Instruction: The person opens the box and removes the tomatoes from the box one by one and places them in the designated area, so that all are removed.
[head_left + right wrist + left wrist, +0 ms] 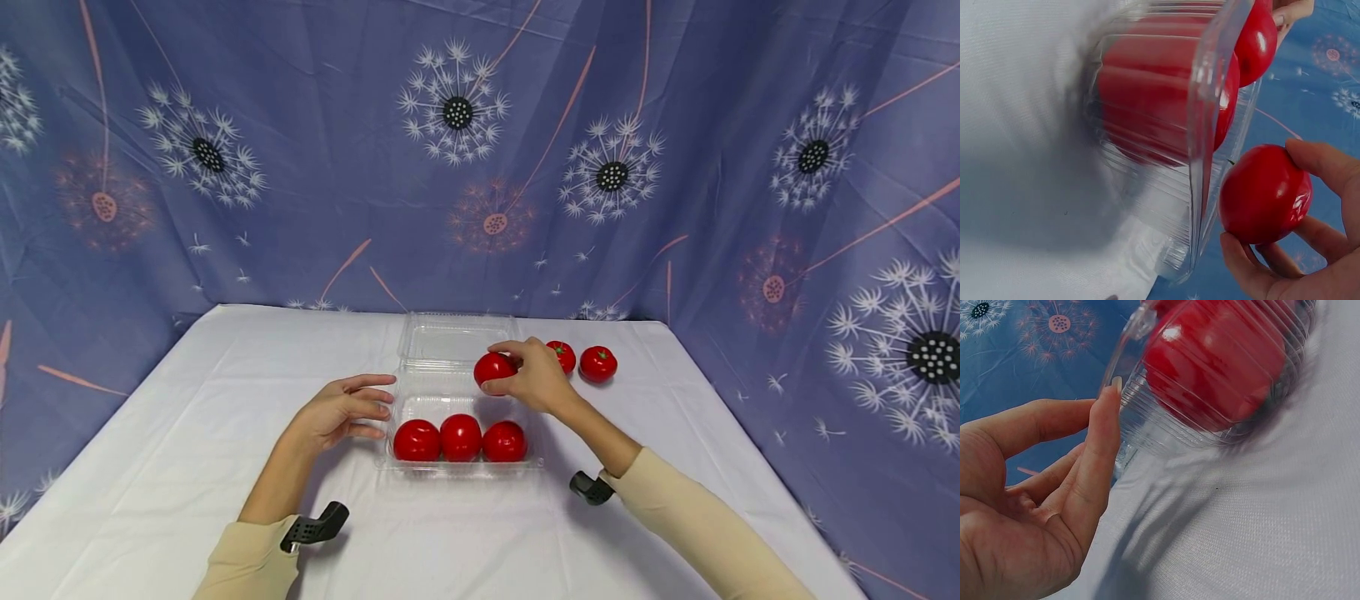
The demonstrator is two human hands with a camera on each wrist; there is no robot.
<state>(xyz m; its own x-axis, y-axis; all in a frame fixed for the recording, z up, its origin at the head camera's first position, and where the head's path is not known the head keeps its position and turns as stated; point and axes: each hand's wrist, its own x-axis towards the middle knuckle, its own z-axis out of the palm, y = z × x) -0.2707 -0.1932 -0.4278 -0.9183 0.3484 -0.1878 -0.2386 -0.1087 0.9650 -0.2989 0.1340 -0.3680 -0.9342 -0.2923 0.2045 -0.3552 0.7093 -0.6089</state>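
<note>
A clear plastic clamshell box (459,387) lies open on the white table, its lid (455,336) flat behind it. Three red tomatoes (461,438) sit in a row along the box's near side. My right hand (528,375) grips a fourth tomato (492,367) just above the box's far right part; in the right wrist view that tomato (1265,195) hangs beside the box wall (1210,125). My left hand (341,410) rests with straight fingers at the box's left edge, one fingertip (1110,394) touching the ribbed wall (1147,419).
Two more tomatoes (561,356) (597,363) lie on the white tablecloth (187,433) to the right of the box. A blue dandelion-print curtain (480,150) closes in the back and both sides of the table.
</note>
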